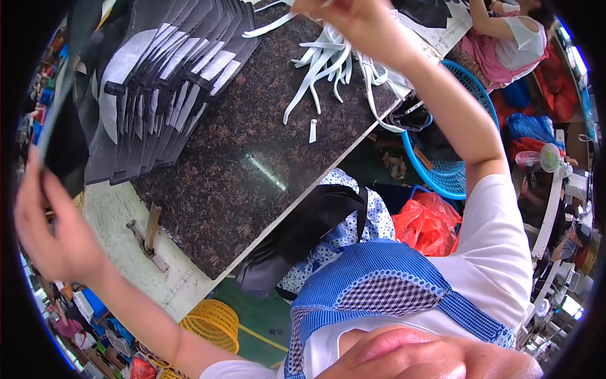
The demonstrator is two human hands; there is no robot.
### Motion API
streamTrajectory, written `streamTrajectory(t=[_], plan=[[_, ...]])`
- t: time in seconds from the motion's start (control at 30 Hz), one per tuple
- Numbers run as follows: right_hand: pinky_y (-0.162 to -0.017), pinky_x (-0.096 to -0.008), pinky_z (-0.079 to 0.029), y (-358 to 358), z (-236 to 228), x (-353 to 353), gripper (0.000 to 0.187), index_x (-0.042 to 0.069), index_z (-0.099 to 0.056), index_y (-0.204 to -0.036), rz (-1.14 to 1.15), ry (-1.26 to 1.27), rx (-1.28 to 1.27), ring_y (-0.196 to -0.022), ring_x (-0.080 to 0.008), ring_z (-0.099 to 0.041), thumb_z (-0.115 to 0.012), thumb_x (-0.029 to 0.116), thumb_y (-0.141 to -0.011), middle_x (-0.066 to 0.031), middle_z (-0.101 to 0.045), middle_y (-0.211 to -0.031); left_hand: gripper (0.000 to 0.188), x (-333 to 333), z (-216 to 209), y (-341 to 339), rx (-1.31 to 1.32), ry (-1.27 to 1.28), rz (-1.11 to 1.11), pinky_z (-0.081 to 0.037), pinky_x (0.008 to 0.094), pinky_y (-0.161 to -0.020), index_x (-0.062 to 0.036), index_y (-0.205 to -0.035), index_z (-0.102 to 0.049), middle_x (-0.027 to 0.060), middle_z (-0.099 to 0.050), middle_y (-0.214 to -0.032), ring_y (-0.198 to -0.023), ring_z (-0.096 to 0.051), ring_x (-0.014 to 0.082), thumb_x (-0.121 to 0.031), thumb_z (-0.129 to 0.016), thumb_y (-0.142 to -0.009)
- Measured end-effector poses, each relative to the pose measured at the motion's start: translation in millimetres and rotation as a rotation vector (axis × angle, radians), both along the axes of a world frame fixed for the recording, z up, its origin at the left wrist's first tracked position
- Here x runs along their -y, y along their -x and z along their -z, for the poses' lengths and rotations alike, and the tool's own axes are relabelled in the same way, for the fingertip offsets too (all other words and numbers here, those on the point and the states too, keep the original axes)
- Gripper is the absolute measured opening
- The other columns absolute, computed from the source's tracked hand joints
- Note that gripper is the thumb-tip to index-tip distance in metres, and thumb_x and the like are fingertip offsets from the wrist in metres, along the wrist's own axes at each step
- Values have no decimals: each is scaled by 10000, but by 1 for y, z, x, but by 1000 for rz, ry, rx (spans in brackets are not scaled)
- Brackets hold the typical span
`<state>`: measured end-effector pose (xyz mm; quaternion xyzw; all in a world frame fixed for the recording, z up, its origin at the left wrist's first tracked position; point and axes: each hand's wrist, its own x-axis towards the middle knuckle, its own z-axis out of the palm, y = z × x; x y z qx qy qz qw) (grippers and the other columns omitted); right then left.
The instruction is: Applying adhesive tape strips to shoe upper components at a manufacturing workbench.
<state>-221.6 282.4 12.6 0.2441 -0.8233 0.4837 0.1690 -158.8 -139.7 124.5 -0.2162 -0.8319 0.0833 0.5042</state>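
Observation:
At the far left my left hand (60,234) is raised, its fingers closed on the edge of a black sheet-like piece (69,142) that hangs beside a stack. The stack is a fanned pile of dark grey panels (142,151) with white patches, lying on a dark speckled stone slab (252,183). My right hand (353,12) reaches to the top edge, over a bunch of white strips (325,63). Its fingers are blurred and partly cut off, so their grip is unclear. One short white scrap (313,131) lies apart on the slab.
A hammer (151,237) lies on the pale table beside the slab. Below the table edge stand a yellow basket (214,322) and a blue basket (429,170), with a red plastic bag (426,221). Black pieces (284,246) lie near my lap. Another person (511,41) sits at the upper right.

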Motion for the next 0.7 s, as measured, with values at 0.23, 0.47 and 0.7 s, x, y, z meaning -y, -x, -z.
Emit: streamTrajectory(t=[0.23, 0.47, 0.7], plan=[[-928, -478, -513, -14, 5, -31, 214, 55, -731, -916, 165, -780, -186, -1086, -337, -625, -753, 266, -941, -123, -676, -994, 220, -98, 135, -129, 824, 47, 401, -594, 411, -868, -51, -1074, -793, 115, -773, -987, -972, -755, 275, -194, -804, -907], [-855, -474, -517, -2, 49, -48, 175, 27, -712, -919, 176, -693, -242, -935, -317, -645, -747, 198, -918, -118, -674, -940, 366, -126, 83, -53, 1166, -76, 570, -591, 441, -784, -43, -1190, -718, 118, -698, -1046, -923, -726, 313, -313, -770, -948], [-947, -417, -538, 2, 37, -57, 169, 58, -742, -892, 82, -741, -239, -1067, -267, -648, -794, 217, -875, -68, -699, -1034, 662, -233, 157, 52, 996, 283, 627, -521, 463, -1092, -42, -1397, -603, 188, -595, -1342, -1336, -581, 358, -438, -800, -903]])
